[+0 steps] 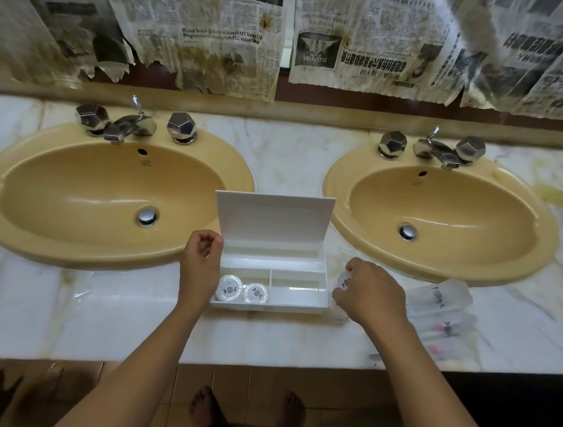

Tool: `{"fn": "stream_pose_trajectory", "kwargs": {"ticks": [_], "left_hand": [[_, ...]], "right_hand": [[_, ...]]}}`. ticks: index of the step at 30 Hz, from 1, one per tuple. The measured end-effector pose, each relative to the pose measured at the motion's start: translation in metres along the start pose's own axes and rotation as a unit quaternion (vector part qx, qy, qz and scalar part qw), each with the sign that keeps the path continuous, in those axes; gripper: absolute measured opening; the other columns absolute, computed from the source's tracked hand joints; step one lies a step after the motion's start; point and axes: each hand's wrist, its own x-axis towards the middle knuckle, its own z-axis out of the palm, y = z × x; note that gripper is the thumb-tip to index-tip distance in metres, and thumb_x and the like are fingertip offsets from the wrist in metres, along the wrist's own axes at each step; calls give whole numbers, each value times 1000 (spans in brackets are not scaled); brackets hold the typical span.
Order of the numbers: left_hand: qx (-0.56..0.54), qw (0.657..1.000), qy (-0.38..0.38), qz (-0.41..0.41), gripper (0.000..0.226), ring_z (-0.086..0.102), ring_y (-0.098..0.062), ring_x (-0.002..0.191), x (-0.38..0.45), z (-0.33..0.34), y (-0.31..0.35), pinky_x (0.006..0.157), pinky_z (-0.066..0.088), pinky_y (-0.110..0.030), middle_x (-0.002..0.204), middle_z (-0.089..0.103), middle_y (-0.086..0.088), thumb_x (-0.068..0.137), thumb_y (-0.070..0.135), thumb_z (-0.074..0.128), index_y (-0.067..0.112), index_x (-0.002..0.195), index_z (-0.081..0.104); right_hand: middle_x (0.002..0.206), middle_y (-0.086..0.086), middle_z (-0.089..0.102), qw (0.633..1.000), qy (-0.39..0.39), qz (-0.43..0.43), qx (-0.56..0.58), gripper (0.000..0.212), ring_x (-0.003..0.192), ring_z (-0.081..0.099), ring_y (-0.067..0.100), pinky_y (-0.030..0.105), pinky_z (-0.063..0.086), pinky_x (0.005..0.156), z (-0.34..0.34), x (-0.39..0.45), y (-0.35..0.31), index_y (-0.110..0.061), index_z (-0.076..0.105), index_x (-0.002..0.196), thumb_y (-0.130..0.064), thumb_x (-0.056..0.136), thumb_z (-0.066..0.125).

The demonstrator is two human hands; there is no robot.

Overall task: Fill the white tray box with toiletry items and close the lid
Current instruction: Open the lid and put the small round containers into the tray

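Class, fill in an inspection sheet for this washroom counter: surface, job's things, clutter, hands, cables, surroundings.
Surface: marble counter, stained yellow in places.
Job's things: white tray box between the sinks, lid upright; two round packets in its front-left compartment, other compartments look empty; frosted sachets piled right of it.
Clutter: nothing seen.
Hands: left hand at the box's left edge; right hand closed on a small printed item.
Cables: nothing seen.
Surroundings: two yellow sinks, chrome taps, newspaper covering the wall.
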Motion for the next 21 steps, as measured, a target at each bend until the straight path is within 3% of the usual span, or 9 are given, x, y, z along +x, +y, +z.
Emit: {"fn": "stream_pose_trajectory", "kwargs": {"ticks": [3, 5, 10, 13, 15, 18, 21], "left_hand": [[-5, 1000, 2, -2, 9, 58, 7, 76, 0, 0, 0, 72, 42, -6, 89, 61, 4, 95, 10, 55, 16, 89, 54], [-6, 1000, 1, -4, 6, 59, 3, 80, 0, 0, -1, 74, 43, -7, 90, 61, 3, 95, 12, 56, 15, 90, 55], [-18, 1000, 4, -10, 11, 60, -7, 84, 1, 1, -1, 75, 45, -9, 90, 63, 2, 95, 12, 56, 19, 86, 55], [-16, 1000, 4, -11, 7, 60, -8, 84, 1, 1, -1, 76, 44, -10, 90, 63, 2, 95, 13, 56, 16, 88, 56], [-15, 1000, 3, -16, 6, 60, -11, 87, 1, 0, -3, 78, 45, -13, 91, 63, 2, 94, 14, 57, 16, 88, 56], [-18, 1000, 6, -24, 8, 61, -12, 88, 2, -1, -5, 80, 46, -20, 90, 64, 4, 94, 15, 58, 18, 87, 56], [-18, 999, 6, -27, 5, 61, -12, 86, 2, -1, -5, 80, 46, -22, 89, 64, 4, 94, 15, 58, 14, 89, 57]], "right_hand": [[101, -1, 61, 997, 39, -40, 48, 31, 104, 55, 24, 31, 41, 72, -12, -5, -21, -19, 57, 109, -34, 82, 61], [107, 0, 58, 993, 46, -94, 61, 36, 108, 51, 23, 33, 44, 78, -11, -9, -42, -20, 58, 112, -40, 82, 63], [109, 4, 57, 978, 15, -210, 2, 41, 108, 49, 24, 36, 41, 86, 13, -14, -92, -20, 62, 113, -47, 82, 62], [104, 6, 61, 972, 1, -224, -76, 32, 104, 52, 27, 35, 33, 80, 25, -10, -109, -16, 63, 98, -44, 84, 59], [102, 7, 64, 969, -13, -219, -119, 26, 102, 56, 28, 37, 33, 85, 29, -7, -115, -17, 59, 93, -41, 86, 57], [104, 7, 65, 962, -24, -212, -167, 28, 100, 60, 28, 38, 34, 94, 32, -3, -122, -15, 59, 104, -38, 88, 58], [106, 5, 65, 954, -31, -211, -211, 22, 100, 61, 26, 37, 34, 94, 37, 2, -127, -16, 59, 106, -29, 89, 58]]}}
